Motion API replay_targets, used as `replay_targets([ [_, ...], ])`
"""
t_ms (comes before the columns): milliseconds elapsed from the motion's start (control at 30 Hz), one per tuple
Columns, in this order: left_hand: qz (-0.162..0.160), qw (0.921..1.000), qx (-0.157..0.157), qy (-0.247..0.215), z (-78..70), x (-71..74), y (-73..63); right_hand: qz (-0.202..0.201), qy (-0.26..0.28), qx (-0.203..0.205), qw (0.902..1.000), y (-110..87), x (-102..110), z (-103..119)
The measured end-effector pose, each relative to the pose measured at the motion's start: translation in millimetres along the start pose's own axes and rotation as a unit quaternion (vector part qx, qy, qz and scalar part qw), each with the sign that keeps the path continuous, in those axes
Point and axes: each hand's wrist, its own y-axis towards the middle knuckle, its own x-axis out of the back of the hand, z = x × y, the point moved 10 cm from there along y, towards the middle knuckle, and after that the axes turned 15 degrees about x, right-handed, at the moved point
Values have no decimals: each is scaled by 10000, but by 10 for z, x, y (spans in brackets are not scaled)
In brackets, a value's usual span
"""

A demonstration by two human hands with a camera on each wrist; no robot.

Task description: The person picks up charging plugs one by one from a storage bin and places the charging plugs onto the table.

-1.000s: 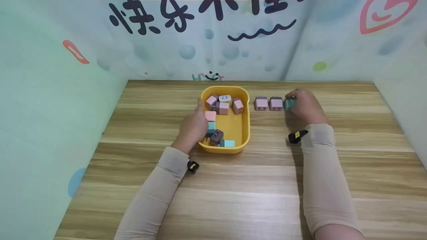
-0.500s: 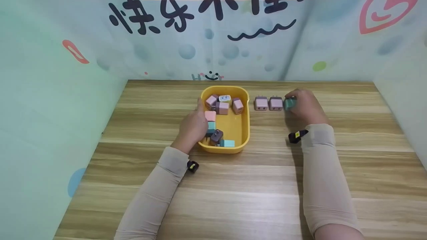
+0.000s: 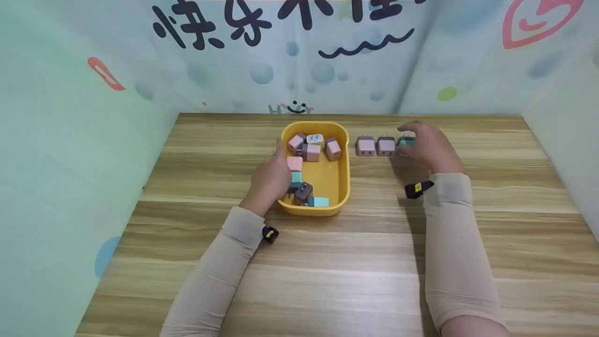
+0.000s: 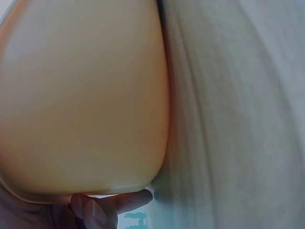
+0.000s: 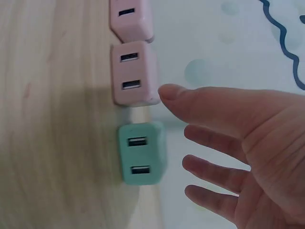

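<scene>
In the head view my left hand (image 3: 272, 177) holds the left side of a yellow plastic bin (image 3: 346, 182), overlapping its rim. The left wrist view has the fingers (image 4: 95, 212) against the wall of the bin (image 4: 86, 105). My right hand (image 3: 433, 146) hovers at a teal USB charger plug (image 3: 406, 141), thumb and fingers spread apart and holding nothing. That plug (image 5: 141, 152) stands on the table with its two ports showing in the right wrist view, a small gap from the pink plug (image 5: 136, 74) beside it.
Two pink plugs, one at the bin side (image 3: 365, 146) and one nearer the teal plug (image 3: 386, 146), stand in a row. Several pink, teal, white and dark plugs lie jumbled in the bin. A printed cloth (image 3: 234, 79) rises behind the wooden table (image 3: 337, 271).
My right hand has let go of the teal plug, its fingers parting and drawing slightly to the right. The plug stays in the row. My left hand and the bin have not moved.
</scene>
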Motion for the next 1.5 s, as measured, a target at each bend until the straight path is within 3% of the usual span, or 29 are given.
replay_targets([
  [567, -105, 9998, -130, 44, -3, 13, -2, -311, -411, 885, 9947, 2, 223, 584],
  [833, -126, 9998, -157, 51, -2, 10, 0, 67, -384, 997, 9943, -6, 167, 761],
  [1400, 31, 9999, -9, -98, 6, 3, -8, 164, -561, 1428, 9880, -7, 78, 1318],
  [1500, 3, 10000, -52, -79, 1, 5, -7, 136, -649, 1651, 9841, 9, 34, 1412],
])
